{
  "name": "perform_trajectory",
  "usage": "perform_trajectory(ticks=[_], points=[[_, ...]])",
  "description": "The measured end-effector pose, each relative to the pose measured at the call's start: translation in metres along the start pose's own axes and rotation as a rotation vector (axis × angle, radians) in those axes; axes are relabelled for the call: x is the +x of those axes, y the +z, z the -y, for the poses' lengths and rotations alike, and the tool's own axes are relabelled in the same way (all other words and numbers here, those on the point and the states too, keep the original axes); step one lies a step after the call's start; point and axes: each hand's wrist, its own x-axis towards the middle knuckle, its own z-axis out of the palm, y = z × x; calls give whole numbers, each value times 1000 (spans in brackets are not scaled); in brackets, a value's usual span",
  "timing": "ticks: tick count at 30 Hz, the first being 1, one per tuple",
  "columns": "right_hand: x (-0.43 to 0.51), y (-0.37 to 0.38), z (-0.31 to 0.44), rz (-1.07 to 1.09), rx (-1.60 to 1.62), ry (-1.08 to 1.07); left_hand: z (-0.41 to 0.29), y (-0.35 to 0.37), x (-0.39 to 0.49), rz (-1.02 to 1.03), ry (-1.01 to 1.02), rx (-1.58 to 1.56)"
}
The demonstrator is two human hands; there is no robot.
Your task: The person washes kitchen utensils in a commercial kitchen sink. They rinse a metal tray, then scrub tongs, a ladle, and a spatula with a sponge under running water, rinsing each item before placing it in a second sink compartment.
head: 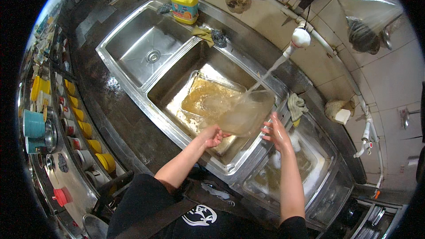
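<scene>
My left hand (212,136) grips the near edge of a clear plastic container (247,118), tilted over the middle sink basin (176,73) and blurred by motion. Its fingers are partly hidden by the container. My right hand (277,133) is at the container's right side, wet, with fingers spread; whether a fingertip touches it is unclear. A stream of water (270,71) falls from a white pipe outlet (300,38) onto the container. Below, a rectangular clear tray (189,89) with cloudy water lies in the basin.
Left lies another steel basin (136,46) with a drain. On the right is a basin of sudsy water (285,172), with a glove (296,106) on its back edge. A yellow detergent jug (185,6), a cloth (203,35) and a scouring pad (218,38) rest along the back ledge.
</scene>
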Motion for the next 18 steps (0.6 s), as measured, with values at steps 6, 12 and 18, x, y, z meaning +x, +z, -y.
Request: perform_trajectory(ticks=[6, 12, 18], points=[[23, 49, 22, -37, 108, -38, 21, 9, -7, 113, 206, 67], [64, 87, 22, -66, 227, -196, -16, 4, -4, -57, 351, 44], [33, 136, 45, -248, -302, -710, -49, -17, 27, -68, 253, -383]])
